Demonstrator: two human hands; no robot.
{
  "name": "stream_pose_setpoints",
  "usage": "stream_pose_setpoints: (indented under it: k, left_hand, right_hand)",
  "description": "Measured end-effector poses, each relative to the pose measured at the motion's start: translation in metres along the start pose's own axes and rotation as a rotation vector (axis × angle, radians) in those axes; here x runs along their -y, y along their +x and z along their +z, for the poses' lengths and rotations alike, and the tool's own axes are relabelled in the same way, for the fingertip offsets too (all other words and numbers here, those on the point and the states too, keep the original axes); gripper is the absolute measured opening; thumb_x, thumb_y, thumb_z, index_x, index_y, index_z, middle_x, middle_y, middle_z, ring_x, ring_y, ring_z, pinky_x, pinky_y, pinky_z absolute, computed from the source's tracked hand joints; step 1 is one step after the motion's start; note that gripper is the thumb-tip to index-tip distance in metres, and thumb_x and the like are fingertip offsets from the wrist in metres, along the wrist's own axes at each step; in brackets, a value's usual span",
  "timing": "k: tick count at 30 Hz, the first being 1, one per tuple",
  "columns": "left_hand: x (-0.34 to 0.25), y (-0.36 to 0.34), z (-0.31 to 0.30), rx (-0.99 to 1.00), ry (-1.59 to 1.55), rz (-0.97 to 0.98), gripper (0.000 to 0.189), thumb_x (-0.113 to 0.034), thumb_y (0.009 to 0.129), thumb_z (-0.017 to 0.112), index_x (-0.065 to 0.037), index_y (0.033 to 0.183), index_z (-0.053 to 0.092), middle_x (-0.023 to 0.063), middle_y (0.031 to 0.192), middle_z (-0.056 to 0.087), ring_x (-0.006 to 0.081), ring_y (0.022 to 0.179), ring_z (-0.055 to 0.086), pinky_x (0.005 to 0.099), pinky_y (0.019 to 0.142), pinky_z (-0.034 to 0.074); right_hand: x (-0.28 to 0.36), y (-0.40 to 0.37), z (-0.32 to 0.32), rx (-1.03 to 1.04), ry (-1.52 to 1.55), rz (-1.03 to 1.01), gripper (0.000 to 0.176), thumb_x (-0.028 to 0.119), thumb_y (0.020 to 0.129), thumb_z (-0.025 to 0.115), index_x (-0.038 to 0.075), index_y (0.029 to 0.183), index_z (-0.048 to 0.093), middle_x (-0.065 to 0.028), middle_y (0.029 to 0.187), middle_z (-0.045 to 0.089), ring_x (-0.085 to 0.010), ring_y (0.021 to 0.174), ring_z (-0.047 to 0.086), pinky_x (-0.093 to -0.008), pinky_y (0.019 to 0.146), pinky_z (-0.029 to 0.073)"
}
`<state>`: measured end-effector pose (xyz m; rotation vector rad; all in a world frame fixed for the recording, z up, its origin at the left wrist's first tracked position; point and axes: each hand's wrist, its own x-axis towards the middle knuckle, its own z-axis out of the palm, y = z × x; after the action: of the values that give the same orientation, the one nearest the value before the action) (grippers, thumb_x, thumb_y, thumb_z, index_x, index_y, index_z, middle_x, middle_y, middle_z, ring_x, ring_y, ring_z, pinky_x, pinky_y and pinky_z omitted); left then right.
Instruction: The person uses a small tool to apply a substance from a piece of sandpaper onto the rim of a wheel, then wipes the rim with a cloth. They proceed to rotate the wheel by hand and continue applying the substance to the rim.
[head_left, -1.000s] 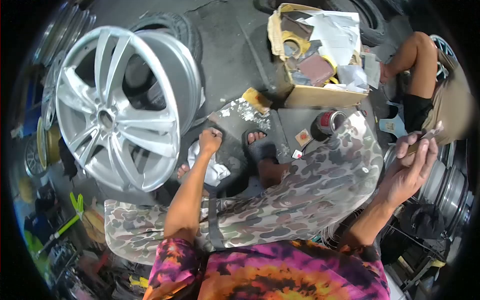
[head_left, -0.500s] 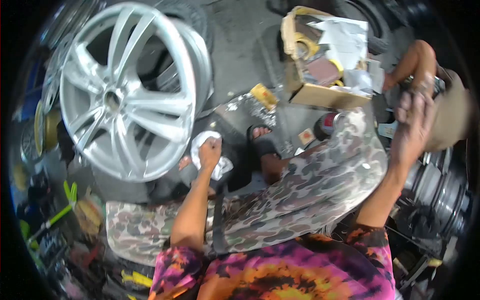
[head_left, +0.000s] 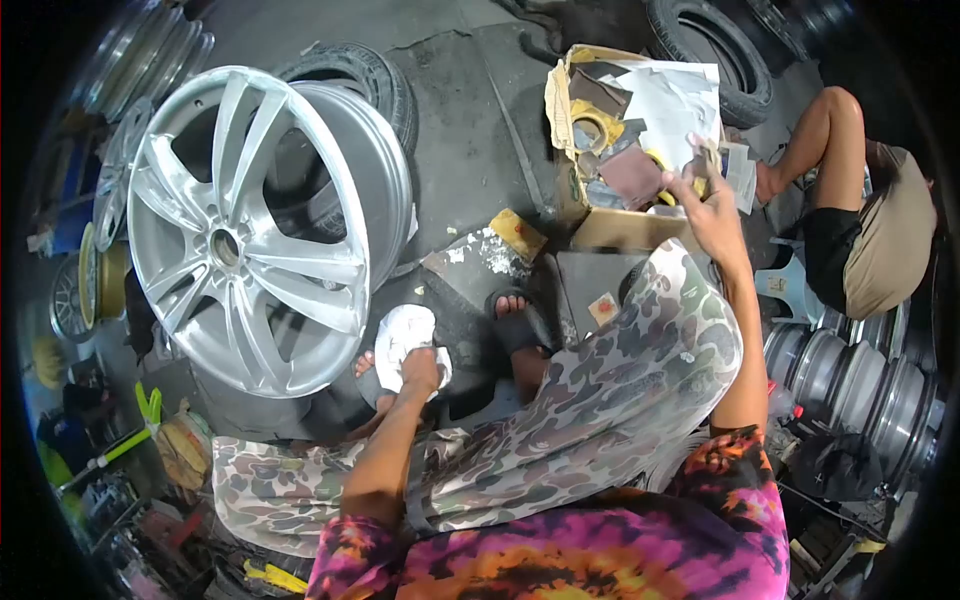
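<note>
My left hand is closed on a crumpled white cloth, low between my knees and above my sandalled foot. To the right, my right hand reaches over an open cardboard box. Its thumb and fingers are apart, close to a brown sheet that looks like sandpaper, and to white paper. I see nothing held in that hand. A roll of yellow tape lies in the box. Left of my hands stands a large silver alloy wheel, tilted, its spokes facing me.
A tyre lies behind the wheel, and another tyre is beyond the box. Another person sits at the right, near stacked rims. A yellowish block lies on the floor beside white flakes.
My right hand has moved left from near the other person to above the box. A can that stood in front of the box is out of sight. The left hand keeps the cloth.
</note>
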<state>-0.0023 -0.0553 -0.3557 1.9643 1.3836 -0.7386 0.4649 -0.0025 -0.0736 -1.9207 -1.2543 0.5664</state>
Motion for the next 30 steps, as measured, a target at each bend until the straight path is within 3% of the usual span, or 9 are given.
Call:
stream_pose_setpoints:
  k: [3,7,9,13,15,17,21,25,30]
  left_hand:
    - [-0.039,0.008,-0.061,-0.128,-0.492,0.391,0.029,-0.024,0.085,0.068,0.0,0.102,0.067,0.0121,0.091,0.071,0.0273,0.084,0.068,0.039,0.077,0.053]
    - [-0.094,-0.026,-0.176,0.035,-1.265,0.41,0.027,-0.025,0.097,0.058,-0.001,0.108,0.063,0.0013,0.094,0.064,0.009,0.088,0.061,0.0258,0.073,0.051]
    - [-0.101,-0.053,-0.226,0.032,-1.199,0.547,0.028,-0.022,0.098,0.057,0.0,0.115,0.061,0.0021,0.103,0.064,0.0085,0.092,0.061,0.0251,0.076,0.05]
    - [-0.107,-0.11,-0.285,-0.333,-0.974,0.834,0.021,-0.018,0.097,0.06,0.002,0.099,0.064,-0.0006,0.091,0.06,0.0065,0.083,0.056,0.0235,0.072,0.046]
    - [-0.111,-0.124,-0.299,-0.379,-1.146,0.958,0.02,-0.019,0.097,0.06,0.0,0.099,0.068,0.0003,0.094,0.063,0.0052,0.08,0.056,0.0235,0.07,0.046]
    - [-0.11,-0.141,-0.315,-0.163,-1.32,0.881,0.023,-0.02,0.098,0.059,-0.002,0.107,0.07,0.0027,0.104,0.065,0.0044,0.081,0.057,0.0239,0.07,0.047]
    - [-0.114,-0.167,-0.325,0.031,-1.671,0.957,0.031,-0.017,0.1,0.051,-0.003,0.126,0.061,0.0053,0.113,0.066,0.0092,0.094,0.064,0.027,0.08,0.055]
    - [-0.109,-0.175,-0.323,0.102,-1.724,1.126,0.024,-0.01,0.099,0.047,-0.002,0.119,0.058,0.0053,0.113,0.064,0.0116,0.104,0.063,0.0288,0.081,0.058]
    - [-0.124,-0.203,-0.321,-0.328,-1.528,1.15,0.048,0.007,0.077,0.077,0.0,0.116,0.049,0.0092,0.105,0.062,0.0154,0.097,0.063,0.0269,0.084,0.053]
  right_hand:
    - [0.029,0.0,-0.004,0.099,-0.044,-0.018,0.035,0.033,0.094,0.067,0.0,0.096,0.056,-0.0046,0.085,0.055,-0.0139,0.082,0.05,-0.029,0.082,0.044]
    - [0.08,-0.021,-0.01,0.206,-0.126,-0.087,0.043,0.039,0.097,0.057,-0.003,0.105,0.053,-0.0122,0.096,0.058,-0.0202,0.091,0.053,-0.0323,0.089,0.043]
    - [0.109,-0.036,-0.02,0.336,-0.208,0.098,0.047,0.04,0.1,0.047,-0.006,0.114,0.05,-0.0177,0.103,0.058,-0.0255,0.098,0.053,-0.0345,0.093,0.041]
    - [0.164,-0.077,-0.021,0.461,-0.069,-0.006,0.03,0.027,0.101,0.046,-0.002,0.106,0.051,-0.0137,0.092,0.055,-0.0216,0.089,0.052,-0.0335,0.085,0.042]
    - [0.179,-0.096,-0.014,0.45,-0.047,-0.085,0.025,0.025,0.101,0.048,0.0,0.098,0.05,-0.0074,0.08,0.049,-0.0168,0.077,0.049,-0.0315,0.074,0.042]
    - [0.186,-0.116,0.003,0.389,0.13,-0.106,0.022,0.024,0.104,0.047,0.004,0.096,0.051,0.0005,0.072,0.043,-0.0096,0.068,0.043,-0.0273,0.064,0.039]
    - [0.196,-0.131,0.034,0.177,0.225,-0.111,0.026,0.026,0.106,0.044,0.002,0.1,0.051,-0.0023,0.075,0.047,-0.0112,0.07,0.043,-0.0291,0.065,0.04]
    - [0.207,-0.144,0.05,0.165,0.194,-0.12,0.031,0.027,0.107,0.04,0.0,0.101,0.052,-0.0119,0.075,0.053,-0.0233,0.068,0.049,-0.0358,0.066,0.042]
    - [0.206,-0.155,0.062,0.165,0.098,-0.297,0.022,0.017,0.103,0.041,-0.002,0.099,0.051,-0.0285,0.076,0.056,-0.047,0.074,0.056,-0.0476,0.067,0.044]
